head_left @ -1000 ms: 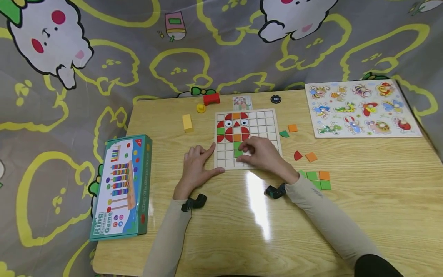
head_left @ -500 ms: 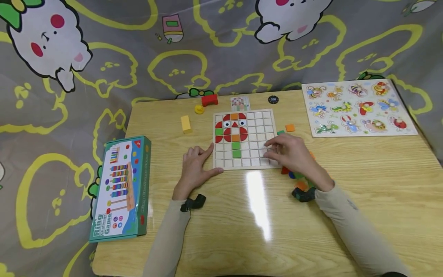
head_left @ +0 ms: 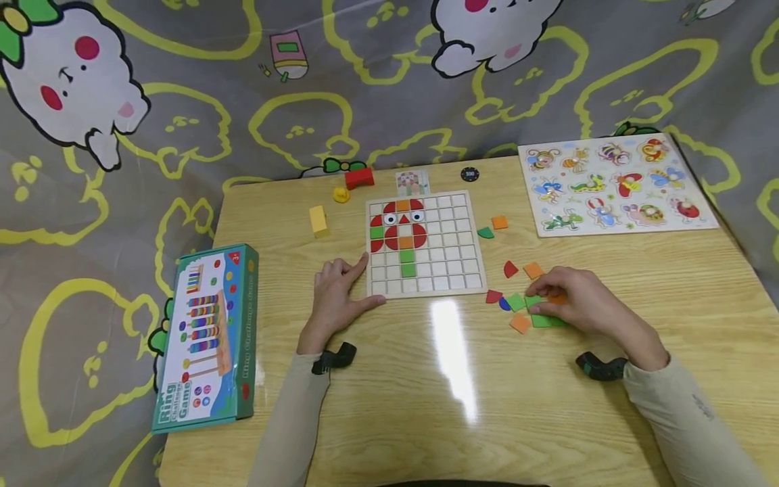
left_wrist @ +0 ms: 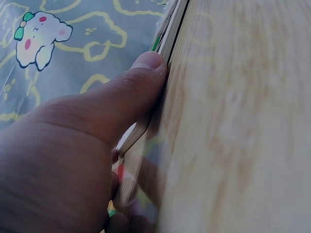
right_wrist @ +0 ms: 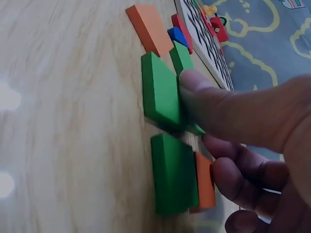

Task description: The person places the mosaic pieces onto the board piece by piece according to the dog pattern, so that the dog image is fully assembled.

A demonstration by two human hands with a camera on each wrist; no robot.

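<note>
The square wooden grid board (head_left: 450, 264) lies on the table with red, orange, white and green pieces in its left part. Two green squares (head_left: 407, 262) sit one below the other under an orange one. My left hand (head_left: 337, 297) rests at the board's lower left corner, thumb along the front edge and forefinger at the left side; in the left wrist view the thumb (left_wrist: 121, 97) touches the edge. Right of the board, my right hand (head_left: 578, 301) pinches a green square tile (head_left: 533, 300) between thumb and fingers. Other green tiles (right_wrist: 165, 92) lie close by.
Loose orange (head_left: 520, 322), red (head_left: 510, 269) and dark green (head_left: 485, 233) pieces lie right of the board. A pattern card (head_left: 412, 181), black chip (head_left: 469, 174), red block (head_left: 359, 178) and yellow block (head_left: 318, 221) stand around it. An insect puzzle (head_left: 617, 186) and a game box (head_left: 207, 338) flank them.
My right hand has left the green squares on the board and moved right to the loose tiles, where it now grips one. My left hand has stayed at the board's corner.
</note>
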